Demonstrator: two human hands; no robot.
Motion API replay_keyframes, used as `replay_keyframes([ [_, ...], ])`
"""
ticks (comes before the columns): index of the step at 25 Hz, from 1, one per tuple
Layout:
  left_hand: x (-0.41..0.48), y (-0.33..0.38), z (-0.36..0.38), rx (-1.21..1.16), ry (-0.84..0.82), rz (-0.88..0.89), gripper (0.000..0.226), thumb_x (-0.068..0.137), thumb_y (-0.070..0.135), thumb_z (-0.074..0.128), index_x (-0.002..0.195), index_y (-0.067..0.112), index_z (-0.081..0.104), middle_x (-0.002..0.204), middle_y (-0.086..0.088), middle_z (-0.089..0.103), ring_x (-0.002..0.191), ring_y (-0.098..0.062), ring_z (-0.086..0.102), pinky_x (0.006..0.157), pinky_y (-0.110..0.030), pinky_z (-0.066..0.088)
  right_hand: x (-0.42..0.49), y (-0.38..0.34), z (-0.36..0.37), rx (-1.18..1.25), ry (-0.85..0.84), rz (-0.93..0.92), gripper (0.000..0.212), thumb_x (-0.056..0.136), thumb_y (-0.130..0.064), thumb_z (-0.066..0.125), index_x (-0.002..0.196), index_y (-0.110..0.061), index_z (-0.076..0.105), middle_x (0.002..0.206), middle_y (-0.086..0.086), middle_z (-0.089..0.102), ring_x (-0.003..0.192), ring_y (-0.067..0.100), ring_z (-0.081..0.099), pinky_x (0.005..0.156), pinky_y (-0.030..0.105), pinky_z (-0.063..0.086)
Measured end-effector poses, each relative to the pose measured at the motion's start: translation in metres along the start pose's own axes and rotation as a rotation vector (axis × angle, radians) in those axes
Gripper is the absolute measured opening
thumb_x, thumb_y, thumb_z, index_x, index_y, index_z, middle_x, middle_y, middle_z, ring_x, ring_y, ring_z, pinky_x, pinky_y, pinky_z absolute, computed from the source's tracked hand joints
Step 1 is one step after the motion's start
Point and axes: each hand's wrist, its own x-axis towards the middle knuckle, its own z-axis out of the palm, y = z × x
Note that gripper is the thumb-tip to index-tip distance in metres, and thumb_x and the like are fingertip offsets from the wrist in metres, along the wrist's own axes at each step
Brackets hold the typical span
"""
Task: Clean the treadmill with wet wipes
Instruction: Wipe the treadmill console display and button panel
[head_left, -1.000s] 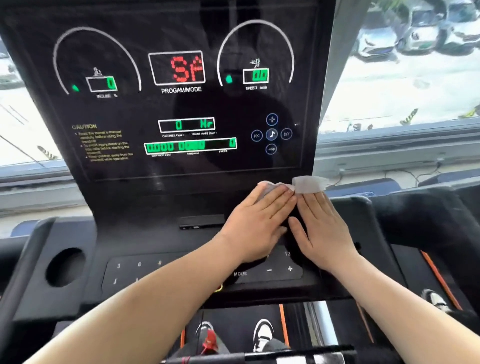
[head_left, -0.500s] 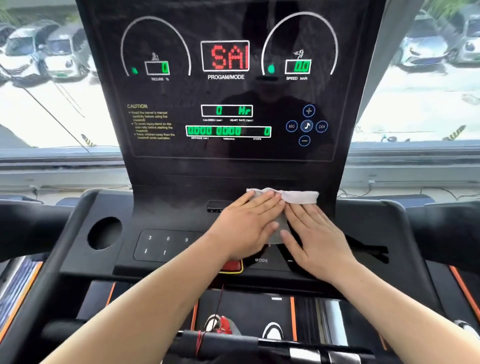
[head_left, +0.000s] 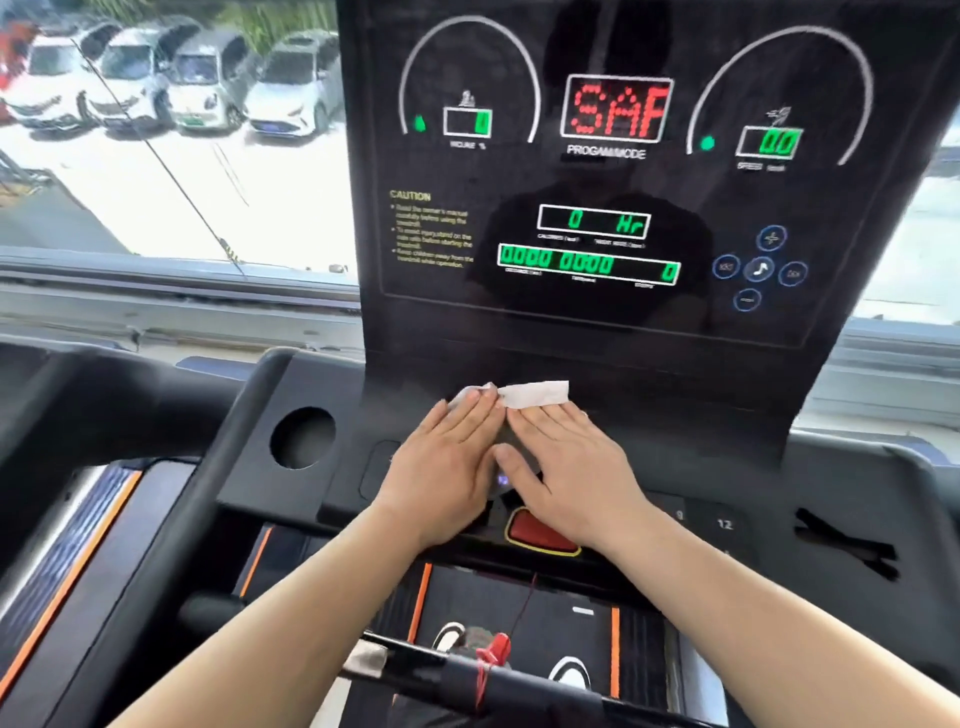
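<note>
A white wet wipe (head_left: 535, 393) lies flat on the black treadmill console (head_left: 332, 483), just below the upright display panel (head_left: 613, 218). My left hand (head_left: 447, 462) and my right hand (head_left: 571, 467) lie side by side on the wipe with straight fingers, pressing it down. Only the wipe's far edge shows beyond my fingertips; the rest is hidden under my palms. The display reads SAF in red.
A round cup hole (head_left: 303, 437) sits left of my hands. A red safety button (head_left: 540, 535) lies under my right wrist, with a red clip (head_left: 496, 649) on the front bar below. Keypad numbers (head_left: 724, 525) show at right. Parked cars (head_left: 182, 78) stand outside the window.
Both hands have slid the wipe leftward along the console, from its right part toward the middle. The camera has turned left, bringing the cup hole and the window into view.
</note>
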Motion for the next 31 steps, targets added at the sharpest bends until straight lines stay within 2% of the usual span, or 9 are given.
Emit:
replay_keyframes([
  [8, -0.024, -0.096, -0.014, -0.001, -0.073, -0.211, 0.064, 0.104, 0.048, 0.002, 0.161, 0.021, -0.01, 0.166, 0.005, -0.024, 0.152, -0.01, -0.025, 0.127, -0.038, -0.005, 0.055, -0.098, 0.041, 0.002, -0.071, -0.043, 0.077, 0.102, -0.064, 0.021, 0.16, -0.015, 0.031, 0.167, -0.002, 0.028, 0.156, 0.016, 0.016, 0.128, 0.04, 0.012],
  [11, -0.028, -0.109, -0.015, -0.005, -0.064, -0.207, 0.063, 0.105, 0.047, 0.002, 0.161, 0.019, -0.01, 0.167, 0.003, -0.023, 0.152, -0.01, -0.026, 0.127, -0.038, -0.009, 0.061, -0.109, 0.043, 0.05, -0.088, -0.038, 0.073, 0.102, -0.061, 0.02, 0.161, -0.018, 0.029, 0.168, -0.007, 0.024, 0.156, 0.012, 0.014, 0.129, 0.036, 0.007],
  [13, -0.039, -0.108, -0.012, -0.001, -0.058, -0.169, 0.067, 0.103, 0.049, 0.003, 0.162, 0.016, 0.0, 0.169, 0.0, -0.013, 0.154, -0.013, -0.019, 0.126, -0.036, -0.009, 0.05, -0.104, 0.043, 0.042, -0.13, -0.046, 0.072, 0.103, -0.063, 0.017, 0.161, -0.021, 0.03, 0.168, -0.009, 0.026, 0.155, 0.008, 0.016, 0.128, 0.036, 0.015],
  [16, -0.049, -0.093, -0.001, 0.009, -0.056, 0.013, 0.07, 0.104, 0.05, 0.013, 0.16, 0.009, 0.02, 0.169, -0.007, 0.006, 0.157, -0.021, 0.002, 0.126, -0.039, 0.004, 0.019, -0.086, 0.037, 0.021, -0.138, 0.017, 0.072, 0.105, -0.064, 0.012, 0.156, -0.023, 0.04, 0.161, -0.01, 0.04, 0.15, 0.008, 0.029, 0.124, 0.035, 0.024],
  [18, -0.037, -0.082, -0.002, 0.015, -0.053, 0.088, 0.072, 0.104, 0.052, 0.012, 0.16, 0.009, 0.02, 0.169, -0.008, 0.006, 0.157, -0.022, 0.001, 0.126, -0.038, 0.002, 0.002, -0.069, 0.028, -0.007, -0.121, 0.09, 0.075, 0.103, -0.065, 0.007, 0.154, -0.024, 0.044, 0.158, -0.01, 0.044, 0.148, 0.008, 0.034, 0.124, 0.033, 0.025],
  [24, -0.033, 0.005, 0.004, -0.013, -0.144, -0.048, 0.08, 0.102, 0.055, 0.01, 0.159, -0.001, 0.001, 0.166, -0.021, -0.012, 0.155, -0.032, -0.018, 0.127, -0.045, -0.001, -0.053, -0.025, 0.007, 0.051, -0.109, 0.256, 0.07, 0.101, -0.062, 0.012, 0.156, -0.029, 0.04, 0.161, -0.015, 0.037, 0.151, 0.003, 0.027, 0.125, 0.024, 0.016],
  [26, -0.024, 0.051, 0.014, -0.055, -0.162, 0.009, 0.077, 0.102, 0.049, 0.014, 0.159, -0.002, 0.008, 0.166, -0.024, -0.001, 0.156, -0.035, -0.008, 0.127, -0.047, 0.004, -0.063, -0.005, 0.0, 0.062, -0.107, 0.293, 0.072, 0.1, -0.062, 0.01, 0.156, -0.029, 0.041, 0.16, -0.015, 0.039, 0.15, 0.002, 0.028, 0.125, 0.025, 0.019],
  [29, -0.004, 0.109, 0.021, -0.114, -0.086, 0.172, 0.071, 0.098, 0.043, 0.018, 0.157, 0.004, 0.031, 0.163, -0.017, 0.029, 0.155, -0.029, 0.018, 0.126, -0.045, 0.015, -0.084, 0.036, -0.019, 0.083, -0.114, 0.34, 0.077, 0.097, -0.065, 0.004, 0.157, -0.03, 0.039, 0.16, -0.017, 0.039, 0.148, 0.0, 0.028, 0.124, 0.022, 0.017],
  [31, 0.008, 0.123, 0.02, -0.082, -0.123, 0.225, 0.073, 0.099, 0.047, 0.01, 0.161, 0.01, 0.019, 0.169, -0.009, 0.013, 0.157, -0.021, 0.004, 0.128, -0.04, 0.006, -0.103, 0.063, -0.032, 0.089, -0.113, 0.393, 0.074, 0.1, -0.063, 0.006, 0.158, -0.028, 0.035, 0.162, -0.016, 0.034, 0.151, 0.001, 0.023, 0.123, 0.019, 0.012],
])
